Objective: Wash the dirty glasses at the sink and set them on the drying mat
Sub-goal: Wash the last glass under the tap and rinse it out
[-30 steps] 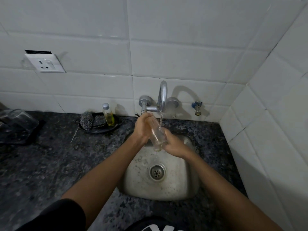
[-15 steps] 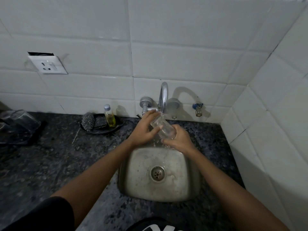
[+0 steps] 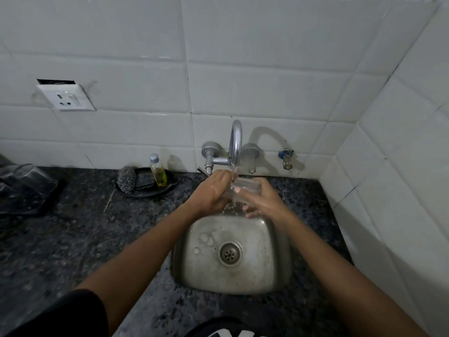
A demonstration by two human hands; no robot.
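Dim, flat light, faucet (image 3: 236, 142) shadow cast rightward, wide-angle bowing at edges, perhaps slight blur.

Sink basin (image 3: 257, 276): we see dull, water-spotted steel.
Tap (image 3: 236, 139): polished chrome.
Glass (image 3: 245, 188): clear, wet, at the basin's 12 o'clock.
Countertop (image 3: 73, 234): speckled dark stone.
Wall tiles (image 3: 267, 88): white, glossy.
Oil bottle (image 3: 158, 172): clear plastic.

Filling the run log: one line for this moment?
step: rinsing | glass: under tap stream | left hand, right hand: holding glass | over sink
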